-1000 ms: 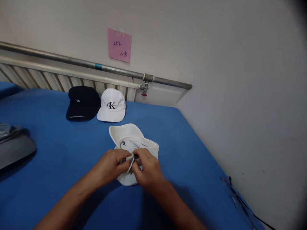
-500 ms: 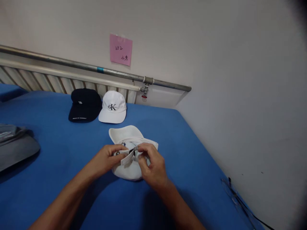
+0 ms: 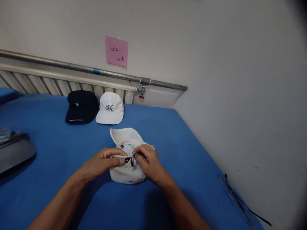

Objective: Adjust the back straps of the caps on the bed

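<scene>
A white cap [image 3: 127, 175] lies on the blue surface in front of me, its brim pointing away and its inside partly showing. My left hand [image 3: 103, 161] pinches the left part of the cap's back strap between thumb and fingers. My right hand [image 3: 148, 161] grips the strap's right side, fingers curled. Between the two hands sits a small dark buckle [image 3: 128, 159] at the strap. The right fingertips partly hide the strap, so I cannot tell whether its end is threaded through.
Behind stand a black cap [image 3: 81, 107] and a white cap with black letters [image 3: 110, 108]. A grey cap [image 3: 16, 151] lies at left. Glasses [image 3: 236, 195] rest near the right edge. A radiator [image 3: 55, 84], metal pipe [image 3: 72, 66] and pink note [image 3: 116, 51] are at the wall.
The loose strap end that stuck out near my left fingers no longer shows there. My right hand has shifted slightly left, and the dark buckle is more visible. The view has shifted slightly.
</scene>
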`<state>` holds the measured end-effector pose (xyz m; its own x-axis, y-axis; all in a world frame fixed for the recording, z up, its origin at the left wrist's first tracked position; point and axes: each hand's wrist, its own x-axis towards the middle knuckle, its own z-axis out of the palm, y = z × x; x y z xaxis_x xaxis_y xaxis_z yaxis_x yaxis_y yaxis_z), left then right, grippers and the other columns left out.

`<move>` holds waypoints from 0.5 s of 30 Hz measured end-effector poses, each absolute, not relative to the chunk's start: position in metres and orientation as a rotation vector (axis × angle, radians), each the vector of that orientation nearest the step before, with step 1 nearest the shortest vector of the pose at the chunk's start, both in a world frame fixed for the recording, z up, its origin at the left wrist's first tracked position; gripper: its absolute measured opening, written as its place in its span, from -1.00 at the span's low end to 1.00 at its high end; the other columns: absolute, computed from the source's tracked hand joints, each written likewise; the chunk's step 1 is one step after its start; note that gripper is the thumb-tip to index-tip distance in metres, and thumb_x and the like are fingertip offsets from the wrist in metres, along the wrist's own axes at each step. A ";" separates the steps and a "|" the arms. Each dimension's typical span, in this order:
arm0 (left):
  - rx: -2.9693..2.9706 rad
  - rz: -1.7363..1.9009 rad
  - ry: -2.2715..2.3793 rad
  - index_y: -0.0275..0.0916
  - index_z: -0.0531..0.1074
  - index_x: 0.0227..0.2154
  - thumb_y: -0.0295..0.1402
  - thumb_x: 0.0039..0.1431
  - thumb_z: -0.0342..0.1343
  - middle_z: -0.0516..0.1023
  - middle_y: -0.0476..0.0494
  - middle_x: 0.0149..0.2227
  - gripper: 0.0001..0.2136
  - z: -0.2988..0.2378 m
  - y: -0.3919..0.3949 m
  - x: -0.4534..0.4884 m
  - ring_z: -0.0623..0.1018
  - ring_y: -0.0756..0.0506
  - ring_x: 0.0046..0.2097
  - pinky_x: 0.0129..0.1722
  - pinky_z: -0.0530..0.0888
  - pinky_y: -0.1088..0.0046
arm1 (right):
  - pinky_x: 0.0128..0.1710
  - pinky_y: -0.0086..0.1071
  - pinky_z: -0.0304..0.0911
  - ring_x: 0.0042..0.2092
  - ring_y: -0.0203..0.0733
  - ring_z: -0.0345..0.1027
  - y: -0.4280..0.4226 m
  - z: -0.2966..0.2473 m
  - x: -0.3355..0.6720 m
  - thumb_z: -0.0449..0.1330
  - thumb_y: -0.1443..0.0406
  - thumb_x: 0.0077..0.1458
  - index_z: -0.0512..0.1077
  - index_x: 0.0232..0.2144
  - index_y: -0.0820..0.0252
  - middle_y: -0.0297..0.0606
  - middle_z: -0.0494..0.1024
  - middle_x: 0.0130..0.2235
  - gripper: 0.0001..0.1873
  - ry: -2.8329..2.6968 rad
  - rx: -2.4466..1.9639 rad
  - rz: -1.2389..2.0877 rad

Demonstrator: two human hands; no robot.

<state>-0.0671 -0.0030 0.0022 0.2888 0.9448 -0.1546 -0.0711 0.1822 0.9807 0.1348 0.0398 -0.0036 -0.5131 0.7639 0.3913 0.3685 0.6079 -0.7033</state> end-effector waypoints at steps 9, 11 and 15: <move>1.027 0.974 0.896 -0.21 0.63 -0.43 -0.34 -0.06 0.30 0.60 -0.06 -0.46 -0.90 0.004 -0.007 -0.074 0.49 0.03 -0.45 -0.45 0.36 0.60 | -0.39 -0.42 0.16 -0.48 -0.29 0.22 0.071 -0.027 0.151 0.14 0.29 -0.07 0.35 -0.54 0.15 -0.46 0.35 -0.58 -0.93 -1.476 -1.130 1.118; 0.970 1.027 0.899 -0.22 0.62 -0.46 -0.31 -0.10 0.32 0.58 -0.06 -0.51 -0.88 0.007 -0.006 -0.075 0.48 0.03 -0.50 -0.49 0.36 0.60 | -0.34 -0.39 0.24 -0.43 -0.27 0.31 0.078 -0.028 0.157 0.08 0.22 -0.01 0.35 -0.47 0.16 -0.39 0.43 -0.51 -0.86 -1.394 -1.091 1.160; 0.836 1.193 0.930 -0.25 0.62 -0.49 -0.24 -0.26 0.41 0.60 -0.10 -0.50 -0.76 0.009 -0.005 -0.080 0.52 -0.01 -0.47 -0.47 0.41 0.58 | -0.26 -0.32 0.31 -0.35 -0.20 0.42 0.083 -0.028 0.165 0.06 0.23 -0.05 0.41 -0.41 0.17 -0.27 0.53 -0.41 -0.82 -1.306 -1.007 1.240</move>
<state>-0.0805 -0.0050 0.0087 0.1139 0.9829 -0.1448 -0.3806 0.1778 0.9075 0.1653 0.0825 -0.0285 -0.1218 0.9846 0.1256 -0.0742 0.1172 -0.9903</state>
